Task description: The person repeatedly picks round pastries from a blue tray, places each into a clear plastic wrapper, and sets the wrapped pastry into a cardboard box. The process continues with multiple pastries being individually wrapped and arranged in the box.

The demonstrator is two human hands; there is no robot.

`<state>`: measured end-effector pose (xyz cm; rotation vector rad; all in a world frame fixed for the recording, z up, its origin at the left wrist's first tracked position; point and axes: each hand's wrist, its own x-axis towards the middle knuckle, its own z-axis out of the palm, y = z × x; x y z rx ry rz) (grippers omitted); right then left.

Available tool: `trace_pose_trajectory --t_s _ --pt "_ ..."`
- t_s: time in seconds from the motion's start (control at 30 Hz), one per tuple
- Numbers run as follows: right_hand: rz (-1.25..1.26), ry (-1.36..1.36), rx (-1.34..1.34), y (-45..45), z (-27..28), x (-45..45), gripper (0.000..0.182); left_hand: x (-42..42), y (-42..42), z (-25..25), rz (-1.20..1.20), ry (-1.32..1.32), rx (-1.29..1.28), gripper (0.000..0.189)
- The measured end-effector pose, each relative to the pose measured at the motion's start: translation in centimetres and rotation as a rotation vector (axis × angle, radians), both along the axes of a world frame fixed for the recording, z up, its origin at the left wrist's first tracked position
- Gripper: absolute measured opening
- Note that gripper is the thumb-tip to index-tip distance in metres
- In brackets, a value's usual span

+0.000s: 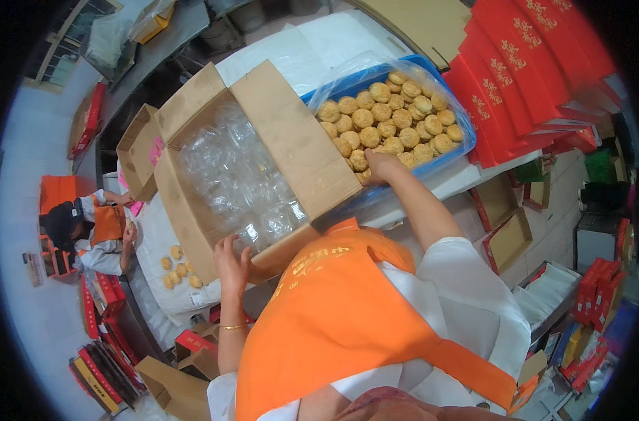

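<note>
My left hand (232,267) is at the near wall of a large open cardboard box (185,223), fingers apart around its upper edge. Inside the box lie many clear plastic packs (235,173), heaped together. My right hand (385,167) reaches into the near left corner of a blue plastic crate (469,139) lined with clear film. Its fingertips touch the round golden pastries (371,137) there; whether one is gripped is hidden. A flap of the cardboard box (293,137) lies against the crate's left side.
Loose pastries (181,269) lie on the white table cover (156,231). Across it, a co-worker (95,226) in an orange apron holds something small. A smaller cardboard box (140,152) stands left of the large one. Stacked red gift boxes (524,79) rise at right.
</note>
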<state>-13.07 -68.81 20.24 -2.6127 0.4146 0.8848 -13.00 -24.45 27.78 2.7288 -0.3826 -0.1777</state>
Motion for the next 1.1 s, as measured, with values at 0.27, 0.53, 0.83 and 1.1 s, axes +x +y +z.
trace_pose_trajectory --t_s 0.27,0.53,0.83,1.1 --pt "0.265 -0.148 0.162 -4.6 -6.0 -0.7 0.051 -1.5 0.6 -2.6 0.231 -0.018 -0.323 0.043" --pt "0.103 -0.805 0.048 -5.7 -0.8 -3.5 0.043 1.0 -2.7 0.2 0.366 0.272 0.040 0.054" --pt "-0.454 -1.015 0.908 9.8 11.2 -2.8 0.033 1.1 0.5 -1.5 0.118 0.185 -0.217 0.053" --pt "-0.391 -0.685 1.366 25.6 11.0 -1.7 0.042 2.2 3.1 0.8 0.034 -0.036 -0.587 0.048"
